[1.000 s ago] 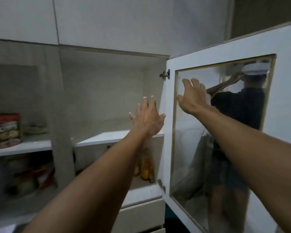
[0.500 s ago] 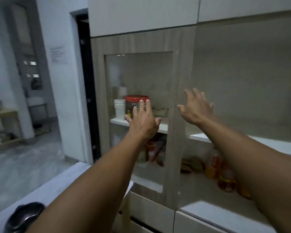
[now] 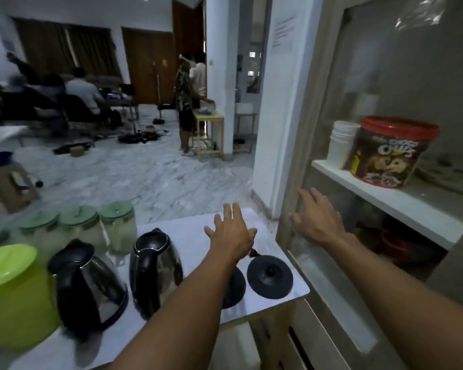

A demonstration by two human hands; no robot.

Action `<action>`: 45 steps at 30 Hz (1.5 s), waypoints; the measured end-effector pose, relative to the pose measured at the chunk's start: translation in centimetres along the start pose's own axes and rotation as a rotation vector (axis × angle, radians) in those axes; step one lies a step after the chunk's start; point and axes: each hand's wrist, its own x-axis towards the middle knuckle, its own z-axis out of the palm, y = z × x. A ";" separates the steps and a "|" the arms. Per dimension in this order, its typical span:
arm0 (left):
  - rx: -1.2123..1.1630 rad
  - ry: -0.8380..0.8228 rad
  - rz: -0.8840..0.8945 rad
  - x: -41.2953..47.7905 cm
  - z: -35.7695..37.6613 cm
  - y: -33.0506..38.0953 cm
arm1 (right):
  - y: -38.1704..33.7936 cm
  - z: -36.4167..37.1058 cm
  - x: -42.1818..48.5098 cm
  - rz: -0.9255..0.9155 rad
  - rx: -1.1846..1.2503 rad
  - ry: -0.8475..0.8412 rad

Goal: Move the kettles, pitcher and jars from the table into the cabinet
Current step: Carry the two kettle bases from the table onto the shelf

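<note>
- Left hand [image 3: 231,235], fingers spread and empty, hovers mid-frame above the tabletop [image 3: 193,236].
- Right hand [image 3: 317,220], fingers released, lies against the cabinet [image 3: 305,145].
- Kettles [image 3: 155,268] stand lower left.

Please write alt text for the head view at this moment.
Both bare hands, left hand and right hand, reach forward open and empty over a white table holding two kettles, green-lidded jars, a green pitcher and two kettle bases; a cabinet stands at right.
</note>
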 end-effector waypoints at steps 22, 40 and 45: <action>0.134 -0.230 -0.330 5.4 22.5 -14.7 | 6.6 30.4 3.0 0.217 0.061 -0.530; 0.173 -0.057 -0.208 2.2 18.3 -11.9 | 6.7 24.7 -0.9 0.126 0.014 -0.293; 0.185 0.000 -0.120 -0.5 12.5 -8.2 | 6.4 17.7 -3.3 0.140 0.046 -0.206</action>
